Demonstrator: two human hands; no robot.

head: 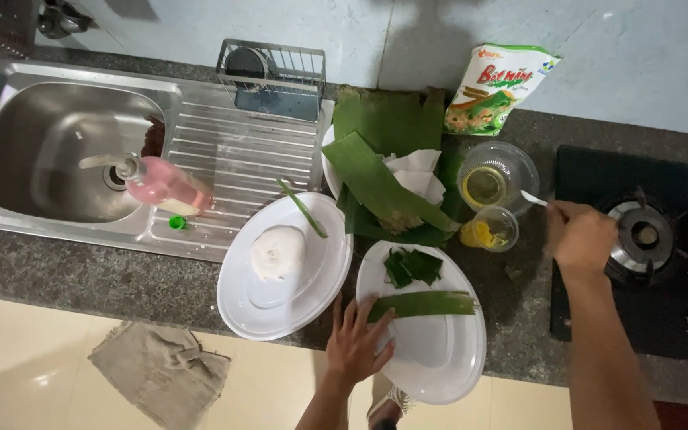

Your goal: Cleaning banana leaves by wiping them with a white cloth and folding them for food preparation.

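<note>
left hand flat, fingers spread, pinning leaf strip on near-right white plate | right hand pinching white spoon at oil bowl | judgement: keep strip pressed, dip shallow, carry oil level

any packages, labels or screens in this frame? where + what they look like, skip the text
Pouch: leans on the wall behind the counter, right of the banana leaves; flat bag, white and green, red lettering, food picture.
Pump bottle: lying on the sink drainboard; clear, pink liquid, pale label near its base.
No screens or signs.
</note>
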